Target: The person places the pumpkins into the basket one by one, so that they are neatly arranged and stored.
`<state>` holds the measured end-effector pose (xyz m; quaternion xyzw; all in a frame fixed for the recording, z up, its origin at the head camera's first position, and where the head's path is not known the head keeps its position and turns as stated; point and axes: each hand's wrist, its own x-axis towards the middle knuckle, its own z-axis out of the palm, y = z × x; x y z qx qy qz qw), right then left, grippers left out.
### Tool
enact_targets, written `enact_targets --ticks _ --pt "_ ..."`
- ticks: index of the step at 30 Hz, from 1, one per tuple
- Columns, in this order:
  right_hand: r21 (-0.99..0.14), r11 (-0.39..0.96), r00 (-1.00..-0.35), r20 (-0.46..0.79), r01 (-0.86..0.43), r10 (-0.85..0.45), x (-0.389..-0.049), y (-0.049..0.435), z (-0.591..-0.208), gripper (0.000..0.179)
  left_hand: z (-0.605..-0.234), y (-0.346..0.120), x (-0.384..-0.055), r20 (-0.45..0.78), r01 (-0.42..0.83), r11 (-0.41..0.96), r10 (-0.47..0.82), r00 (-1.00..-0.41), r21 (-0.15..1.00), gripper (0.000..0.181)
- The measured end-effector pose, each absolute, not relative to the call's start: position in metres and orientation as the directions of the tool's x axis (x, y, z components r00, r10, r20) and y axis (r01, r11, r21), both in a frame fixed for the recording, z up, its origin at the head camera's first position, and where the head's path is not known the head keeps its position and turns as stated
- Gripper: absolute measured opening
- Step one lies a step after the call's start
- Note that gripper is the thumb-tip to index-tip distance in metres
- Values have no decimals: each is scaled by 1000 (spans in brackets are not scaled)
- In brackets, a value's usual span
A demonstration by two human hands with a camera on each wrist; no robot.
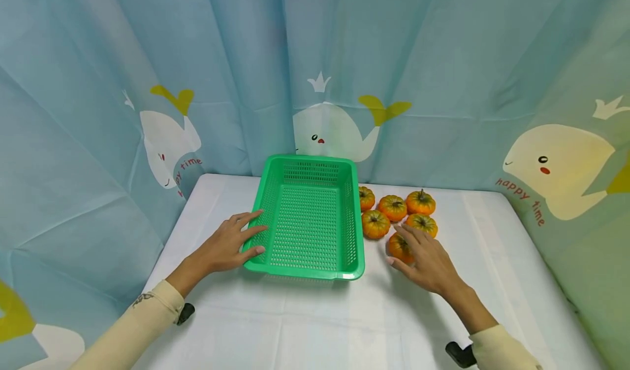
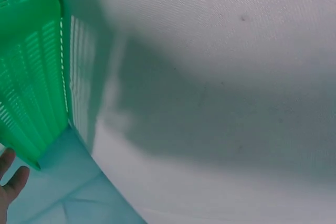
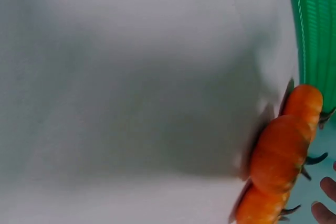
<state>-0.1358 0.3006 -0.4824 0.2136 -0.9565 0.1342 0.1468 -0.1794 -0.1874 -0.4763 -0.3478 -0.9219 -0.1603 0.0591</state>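
A green plastic basket [image 1: 309,225] with perforated walls stands upright on the table, its inside bare. My left hand [image 1: 228,244] is at its left rim, fingers spread and extended over the edge; firm contact cannot be made out. In the left wrist view, the fingertips [image 2: 16,182] appear beside the basket wall [image 2: 31,82]. To the right of the basket sit several small orange pumpkins [image 1: 392,208]. Over the nearest pumpkin [image 1: 400,247] is my right hand [image 1: 425,258], thumb and fingers apart, partly hiding it. The right wrist view shows pumpkins [image 3: 278,156] with dark stems beside the fingertips [image 3: 328,187].
A white cloth covers the table [image 1: 315,321]. Blue curtains [image 1: 443,75] printed with whales hang behind it and along both sides. The basket's far end stands close to the back curtain. Black straps or devices [image 1: 461,353] show at both wrists.
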Motion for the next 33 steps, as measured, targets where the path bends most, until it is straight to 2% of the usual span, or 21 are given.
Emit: enact_targets --ticks 8,14,27,33 --pt "-294 906 -941 241 -304 -238 -135 309 -489 72 -482 -192 -182 206 647 711 613 -762 277 55" --pt "-321 923 -967 201 -214 -155 -136 315 -495 70 -482 -191 -181 228 660 694 620 -751 286 52" --pt "-320 938 -988 107 -136 -107 -137 321 -505 65 -482 -190 -181 194 640 692 614 -765 335 48" --pt "-342 929 -988 112 -141 -108 -140 321 -507 65 -484 -190 -181 203 638 690 609 -767 342 47"
